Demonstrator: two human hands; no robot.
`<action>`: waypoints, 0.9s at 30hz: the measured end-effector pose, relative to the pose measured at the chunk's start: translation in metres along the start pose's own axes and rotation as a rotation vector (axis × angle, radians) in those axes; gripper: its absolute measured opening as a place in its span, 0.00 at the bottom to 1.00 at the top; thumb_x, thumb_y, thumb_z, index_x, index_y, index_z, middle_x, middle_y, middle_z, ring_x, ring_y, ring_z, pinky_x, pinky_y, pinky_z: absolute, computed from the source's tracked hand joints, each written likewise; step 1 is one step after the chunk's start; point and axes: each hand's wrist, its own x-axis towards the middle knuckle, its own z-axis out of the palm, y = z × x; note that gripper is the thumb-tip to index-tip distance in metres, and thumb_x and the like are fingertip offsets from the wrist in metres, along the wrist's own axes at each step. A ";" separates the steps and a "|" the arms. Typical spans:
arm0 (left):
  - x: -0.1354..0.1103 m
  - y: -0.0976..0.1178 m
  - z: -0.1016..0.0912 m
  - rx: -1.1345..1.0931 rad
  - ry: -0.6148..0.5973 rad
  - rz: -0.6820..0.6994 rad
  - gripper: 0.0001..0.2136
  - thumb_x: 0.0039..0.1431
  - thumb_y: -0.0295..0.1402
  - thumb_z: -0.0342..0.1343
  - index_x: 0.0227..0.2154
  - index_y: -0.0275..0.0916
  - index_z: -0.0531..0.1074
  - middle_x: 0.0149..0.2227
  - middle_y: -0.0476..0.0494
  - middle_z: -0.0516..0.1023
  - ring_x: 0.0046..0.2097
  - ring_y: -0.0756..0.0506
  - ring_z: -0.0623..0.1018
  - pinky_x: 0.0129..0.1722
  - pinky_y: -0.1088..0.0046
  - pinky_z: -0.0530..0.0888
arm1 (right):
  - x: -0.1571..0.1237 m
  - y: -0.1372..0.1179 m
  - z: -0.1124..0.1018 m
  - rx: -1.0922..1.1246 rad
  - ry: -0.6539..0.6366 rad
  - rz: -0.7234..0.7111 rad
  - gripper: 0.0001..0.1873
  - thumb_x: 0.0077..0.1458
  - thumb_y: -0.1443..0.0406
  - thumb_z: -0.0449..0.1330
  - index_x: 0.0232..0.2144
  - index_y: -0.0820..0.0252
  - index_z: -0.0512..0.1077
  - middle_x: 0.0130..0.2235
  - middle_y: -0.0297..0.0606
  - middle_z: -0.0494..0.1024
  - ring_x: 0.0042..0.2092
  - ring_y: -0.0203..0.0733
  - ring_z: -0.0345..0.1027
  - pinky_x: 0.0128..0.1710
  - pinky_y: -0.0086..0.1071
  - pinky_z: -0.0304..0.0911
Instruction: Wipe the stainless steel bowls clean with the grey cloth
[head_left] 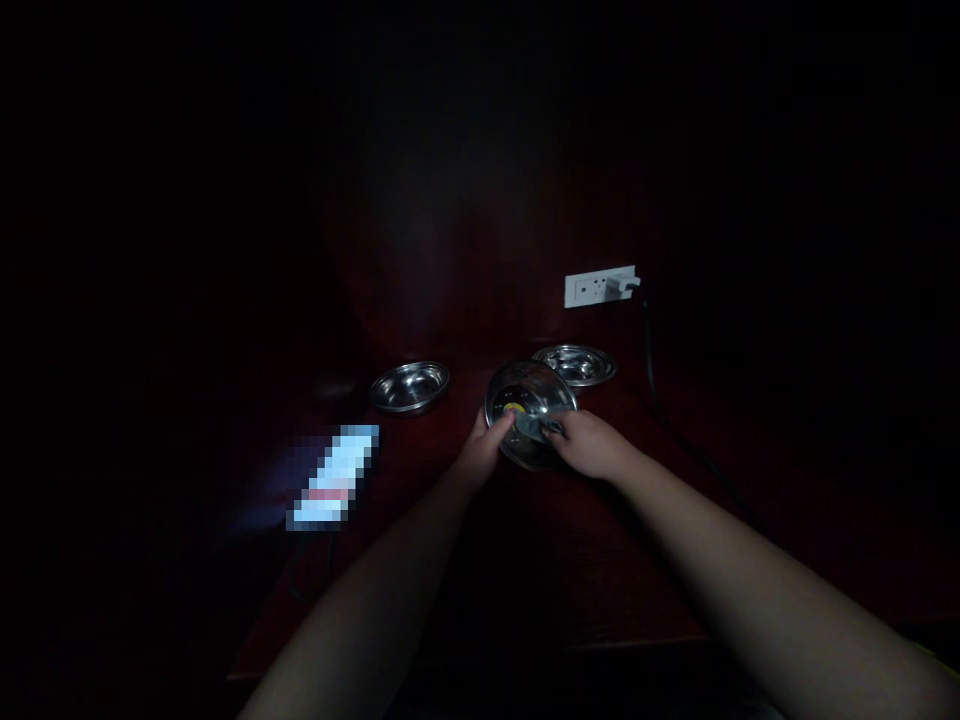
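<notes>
Tilted towards me above the table, a shiny metal bowl (529,385) has a round yellow sticker (514,410) inside it. My left hand (484,450) grips its left rim, thumb laid over the inside near the sticker. At the right side of the bowl is my right hand (589,442), fingers closed on a greyish cloth (531,427) pressed against the bowl's inner surface; its exact kind is hard to see in the dim light. Behind stand a second metal bowl (410,388) on the left and some stacked metal bowls (576,366) on the right.
A lit, pixelated screen (337,480) is on the left side of the dark red table (600,570). On the back wall a white socket panel (600,287) holds a plug, its black cable (649,350) running down to the right across the table. Surroundings are very dark.
</notes>
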 end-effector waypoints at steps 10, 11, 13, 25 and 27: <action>-0.003 0.005 0.005 -0.037 -0.013 -0.010 0.25 0.48 0.40 0.61 0.50 0.38 0.66 0.49 0.38 0.74 0.50 0.40 0.74 0.55 0.57 0.65 | 0.000 -0.001 -0.002 0.026 -0.050 -0.013 0.15 0.57 0.64 0.49 0.37 0.62 0.73 0.38 0.46 0.78 0.39 0.44 0.71 0.39 0.32 0.61; -0.003 0.005 0.005 -0.039 0.000 -0.012 0.25 0.48 0.40 0.61 0.49 0.38 0.66 0.49 0.38 0.74 0.51 0.40 0.73 0.55 0.57 0.65 | 0.000 0.000 -0.003 0.053 -0.062 -0.017 0.14 0.57 0.64 0.48 0.35 0.62 0.73 0.37 0.45 0.78 0.37 0.43 0.71 0.38 0.31 0.61; -0.003 0.005 0.006 -0.046 0.020 -0.018 0.24 0.48 0.40 0.61 0.48 0.38 0.67 0.49 0.38 0.74 0.51 0.39 0.73 0.55 0.57 0.65 | 0.000 0.000 -0.004 0.107 -0.074 -0.045 0.14 0.57 0.64 0.49 0.34 0.62 0.73 0.36 0.44 0.78 0.36 0.42 0.71 0.38 0.31 0.61; 0.000 0.003 0.006 -0.058 0.037 -0.004 0.23 0.47 0.40 0.61 0.46 0.36 0.68 0.49 0.38 0.75 0.53 0.38 0.72 0.56 0.56 0.65 | -0.001 0.000 -0.002 0.280 -0.121 -0.164 0.14 0.57 0.63 0.49 0.36 0.64 0.73 0.35 0.41 0.77 0.34 0.40 0.69 0.38 0.32 0.62; -0.001 0.003 0.006 -0.058 0.047 -0.007 0.23 0.47 0.39 0.61 0.46 0.36 0.68 0.47 0.38 0.75 0.52 0.38 0.73 0.55 0.56 0.65 | 0.000 0.002 -0.001 0.280 -0.118 -0.164 0.14 0.57 0.63 0.50 0.36 0.63 0.73 0.35 0.42 0.77 0.35 0.41 0.69 0.39 0.33 0.62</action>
